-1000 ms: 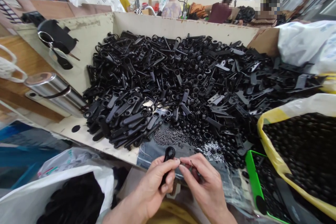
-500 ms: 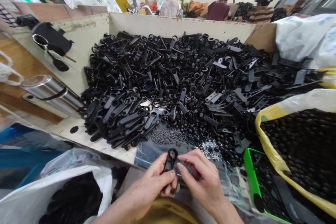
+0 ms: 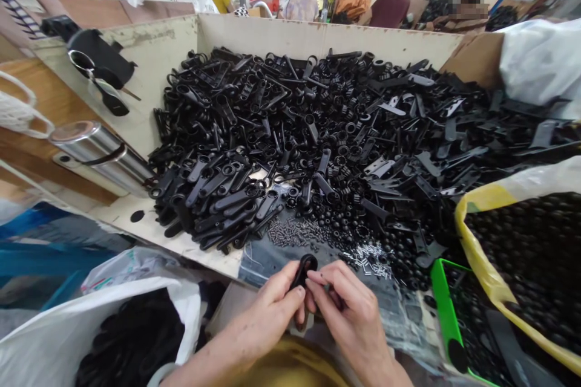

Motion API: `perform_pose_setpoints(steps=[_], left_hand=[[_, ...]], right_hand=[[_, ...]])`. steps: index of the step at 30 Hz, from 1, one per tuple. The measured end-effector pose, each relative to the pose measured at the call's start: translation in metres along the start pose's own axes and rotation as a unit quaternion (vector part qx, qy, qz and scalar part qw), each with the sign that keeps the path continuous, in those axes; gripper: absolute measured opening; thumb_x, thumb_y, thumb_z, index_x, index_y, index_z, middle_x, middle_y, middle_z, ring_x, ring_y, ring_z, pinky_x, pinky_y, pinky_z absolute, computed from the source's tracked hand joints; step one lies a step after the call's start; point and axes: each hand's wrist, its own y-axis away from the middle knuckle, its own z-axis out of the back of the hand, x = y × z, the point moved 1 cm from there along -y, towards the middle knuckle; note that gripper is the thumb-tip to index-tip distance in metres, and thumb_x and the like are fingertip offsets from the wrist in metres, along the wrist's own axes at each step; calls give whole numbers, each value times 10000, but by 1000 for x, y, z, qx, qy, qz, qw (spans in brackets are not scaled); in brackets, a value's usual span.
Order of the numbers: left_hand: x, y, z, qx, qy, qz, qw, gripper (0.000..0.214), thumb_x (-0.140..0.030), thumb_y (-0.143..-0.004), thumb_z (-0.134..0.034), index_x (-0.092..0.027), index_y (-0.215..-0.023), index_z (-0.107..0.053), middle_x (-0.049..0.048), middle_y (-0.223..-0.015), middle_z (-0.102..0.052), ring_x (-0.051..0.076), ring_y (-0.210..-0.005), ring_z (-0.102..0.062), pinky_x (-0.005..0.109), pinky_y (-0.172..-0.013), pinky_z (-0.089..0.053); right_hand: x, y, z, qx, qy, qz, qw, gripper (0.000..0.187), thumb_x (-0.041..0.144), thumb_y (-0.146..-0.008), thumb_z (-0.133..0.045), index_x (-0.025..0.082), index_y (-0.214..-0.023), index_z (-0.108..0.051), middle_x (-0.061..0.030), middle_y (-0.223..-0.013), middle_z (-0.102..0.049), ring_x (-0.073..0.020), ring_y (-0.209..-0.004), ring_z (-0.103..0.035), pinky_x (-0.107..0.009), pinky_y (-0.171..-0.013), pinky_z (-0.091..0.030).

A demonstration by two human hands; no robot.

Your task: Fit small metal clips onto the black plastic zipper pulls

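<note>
My left hand [image 3: 272, 302] grips a black plastic lever [image 3: 308, 262] with a round ring at its upper end, held upright between thumb and fingers. Close against the ring's right side is my right hand [image 3: 356, 305], thumb and forefinger pinched together. Whatever those fingertips hold, if anything, is hidden. Just beyond the hands, small metal springs [image 3: 290, 232] and shiny metal pins [image 3: 372, 260] lie in loose heaps on a dark sheet [image 3: 263, 260]. Similar black levers [image 3: 236, 199] are piled to the left.
A large heap of black parts [image 3: 272, 97] fills the walled bench. At right are a green tray [image 3: 442, 302] and a yellow-edged sack [image 3: 474, 254] of black round pieces. A white bag [image 3: 181, 308] sits at lower left, a steel flask [image 3: 97, 148] above it. Several people sit beyond.
The lever has turned in my left hand, so its open inner side no longer faces me. My right fingertips have closed together beside it. The view has shifted slightly.
</note>
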Motion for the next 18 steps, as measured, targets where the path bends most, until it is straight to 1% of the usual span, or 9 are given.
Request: perform_pose_setpoints(steps=[2,4,6,8,11,12,14,16,18], left_hand=[[1,1,2,-25,-57,13,998,522,-444,-918,-693,-211,-1382,-633,13,-797,-644,188,-780,-576,305,-791,-455],[-2,1,2,-38,-118,2,992,459,-494,-944,-645,-205,-1300,-658,0,-768,-616,174,-729,-547,292,-734,-444],[-7,-1,1,-27,-167,-29,985,374,-518,-978,-574,-198,-1146,-672,-21,-727,-568,158,-691,-511,279,-692,-422],[-11,-4,1,-8,-205,-44,978,354,-524,-1009,-503,-198,-1039,-638,-47,-672,-511,144,-644,-472,268,-648,-391],[-8,-9,3,6,-208,-57,976,370,-544,-1028,-452,-199,-1020,-584,-72,-637,-453,128,-599,-413,257,-598,-340],[-6,-10,4,9,-196,-60,979,376,-555,-1029,-449,-200,-1023,-573,-76,-639,-439,125,-598,-393,254,-590,-327],[-2,-12,6,14,-172,-61,983,382,-568,-1030,-443,-204,-1017,-557,-80,-648,-419,121,-601,-358,248,-576,-299],[1,-12,7,16,-170,-55,984,373,-566,-1033,-445,-209,-1003,-548,-82,-652,-412,118,-600,-337,247,-571,-279],[0,-11,6,17,-182,-55,982,370,-565,-1033,-442,-212,-982,-541,-80,-657,-414,119,-606,-342,250,-579,-280]], right_hand=[[2,5,-2,4,7,1,1000,164,99,-1021,-571,190,-989,-704,-9,-787,-645,-125,-632,-633,-212,-593,-508],[3,11,-4,22,36,15,999,229,91,-1037,-525,179,-1137,-712,-31,-824,-675,-134,-668,-670,-210,-623,-534],[2,17,-4,46,84,36,995,316,103,-1053,-481,172,-1288,-681,-51,-842,-701,-144,-666,-696,-209,-608,-544],[0,23,-4,70,118,48,989,355,159,-1072,-465,182,-1383,-635,-67,-884,-739,-158,-673,-722,-216,-609,-562],[-4,27,0,97,108,22,989,383,305,-1109,-424,230,-1461,-556,-76,-1041,-781,-180,-805,-770,-240,-736,-609],[-4,27,2,96,97,2,991,375,325,-1119,-398,245,-1456,-541,-62,-1044,-784,-173,-815,-773,-234,-758,-610],[-4,25,6,84,73,-29,993,310,314,-1130,-351,262,-1360,-553,-24,-962,-776,-149,-737,-761,-205,-715,-596],[-3,21,8,91,57,-34,994,245,279,-1132,-334,263,-1228,-559,4,-871,-751,-135,-639,-732,-192,-640,-568],[0,17,7,117,58,-25,991,226,256,-1129,-330,258,-1163,-554,3,-857,-744,-140,-632,-732,-198,-604,-549]])
